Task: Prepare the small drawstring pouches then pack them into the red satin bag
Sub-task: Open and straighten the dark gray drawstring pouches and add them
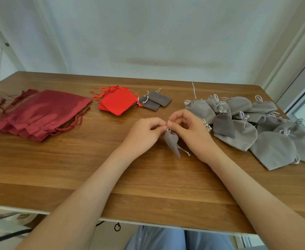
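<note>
The left hand (pixel 144 134) and right hand (pixel 189 130) each pinch the small grey pouch (pixel 172 141) at its mouth; it hangs lengthwise below both grips, with the red satin bag (pixel 39 114) well leftward

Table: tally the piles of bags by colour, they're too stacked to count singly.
Dark red satin bags: 1 pile
Bright red pouches: 1 pile
Dark grey pouches: 1 pile
Light grey pouches: 1 pile
Total: 4 piles, plus 2 single dark grey pouches: stray pouch on the light grey pile, held pouch pinched by left hand and right hand.
</note>
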A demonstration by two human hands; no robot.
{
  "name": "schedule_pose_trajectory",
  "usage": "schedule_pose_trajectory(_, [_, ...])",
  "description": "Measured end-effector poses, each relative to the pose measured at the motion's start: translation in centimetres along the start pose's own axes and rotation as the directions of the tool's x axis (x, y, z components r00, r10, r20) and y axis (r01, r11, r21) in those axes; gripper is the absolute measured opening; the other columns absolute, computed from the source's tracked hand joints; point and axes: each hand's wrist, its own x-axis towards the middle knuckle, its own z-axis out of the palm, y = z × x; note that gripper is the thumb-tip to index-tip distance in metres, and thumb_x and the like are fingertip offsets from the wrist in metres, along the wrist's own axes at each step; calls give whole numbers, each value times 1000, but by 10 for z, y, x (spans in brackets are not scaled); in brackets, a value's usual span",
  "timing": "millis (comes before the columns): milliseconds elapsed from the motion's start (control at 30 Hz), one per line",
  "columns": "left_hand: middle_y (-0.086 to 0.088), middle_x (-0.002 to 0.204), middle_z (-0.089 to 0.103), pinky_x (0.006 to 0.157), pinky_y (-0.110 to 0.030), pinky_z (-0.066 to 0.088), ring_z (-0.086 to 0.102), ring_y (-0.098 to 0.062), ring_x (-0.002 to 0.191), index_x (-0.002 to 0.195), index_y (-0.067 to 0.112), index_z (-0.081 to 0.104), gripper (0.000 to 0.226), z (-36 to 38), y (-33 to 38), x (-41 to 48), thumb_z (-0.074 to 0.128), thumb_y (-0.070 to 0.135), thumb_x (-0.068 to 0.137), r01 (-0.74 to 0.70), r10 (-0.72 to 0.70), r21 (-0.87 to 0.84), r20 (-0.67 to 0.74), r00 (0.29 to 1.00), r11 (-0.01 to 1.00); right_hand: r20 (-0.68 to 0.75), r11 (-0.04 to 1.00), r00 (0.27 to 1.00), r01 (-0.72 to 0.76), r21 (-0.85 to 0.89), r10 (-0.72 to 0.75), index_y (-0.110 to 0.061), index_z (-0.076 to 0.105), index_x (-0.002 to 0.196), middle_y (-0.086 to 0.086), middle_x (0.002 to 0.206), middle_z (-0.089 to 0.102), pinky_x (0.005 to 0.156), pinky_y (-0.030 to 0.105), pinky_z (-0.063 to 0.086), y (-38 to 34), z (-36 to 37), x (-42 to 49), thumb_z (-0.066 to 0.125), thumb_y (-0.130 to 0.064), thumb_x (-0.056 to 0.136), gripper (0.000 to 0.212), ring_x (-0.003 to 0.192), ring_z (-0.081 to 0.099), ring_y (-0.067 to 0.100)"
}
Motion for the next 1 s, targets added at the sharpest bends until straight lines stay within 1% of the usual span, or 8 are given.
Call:
schedule_pose_trajectory(100, [7,73,66,77,-31,46,59,-4,70,76,22,70,24,-1,0,-1,54,13,92,32,-28,-80,58,998,996,0,994,999,54,-98,-55,-18,65,92,-5,76,65,72,24,47,0,1,0,62,-11,89,8,75,59,10])
schedule_pose_trajectory(267, [12,68,61,70,-26,39,53,-1,68,74,20,65,31,-2,4,-3,58,46,88,35,-23,-115,107,994,993,-46,976,993,97,-196,-108,-12,60,80,-5,77,60,64,14,41,-2,2,-2,63,-7,85,7,68,50,-1])
schedule_pose_trajectory(433, [5,76,68,74,-31,45,58,-5,75,75,27,67,9,-3,1,-3,70,27,83,-18,24,-64,107,994,998,-67,942,973,197,-272,-223,-15,58,75,-3,77,56,66,14,36,-1,5,-2,64,-10,84,12,72,47,3])
schedule_pose_trajectory(567, [10,82,70,77,-27,46,61,-3,82,83,29,70,11,-2,5,-3,65,21,87,-74,79,-97,52,996,993,-115,948,958,236,-214,-264,-13,58,79,-1,77,57,68,15,38,-1,4,-1,59,-13,86,7,74,49,4])
schedule_pose_trajectory(667, [13,87,71,83,-24,47,63,-3,88,85,29,72,15,-2,4,-2,64,16,89,-49,42,-206,-39,998,977,-82,981,982,162,-108,-171,-17,58,95,-8,82,62,70,18,45,-4,1,-2,54,-18,96,5,77,56,3])
schedule_pose_trajectory(767, [13,88,71,78,-16,47,62,0,88,87,24,72,14,-4,6,0,63,13,89,-6,-50,-355,-149,988,935,38,975,998,55,-214,-48,-23,56,108,-8,86,66,75,18,46,0,-3,-1,55,-26,95,14,82,61,3])
schedule_pose_trajectory(867, [12,87,71,76,-16,49,64,-2,88,87,23,73,12,-7,8,0,65,14,88,50,-149,-471,-176,973,881,105,918,993,89,-386,-52,-17,63,94,-1,79,65,68,13,41,4,-1,1,52,-12,95,12,73,57,3])
schedule_pose_trajectory(1000, [8,78,71,69,-20,53,66,-7,79,87,14,70,11,-6,16,-3,60,11,90,111,-182,-630,-49,982,769,133,920,991,49,-389,3,-14,61,89,-4,73,59,65,15,38,4,-2,2,50,-12,96,12,68,50,5])
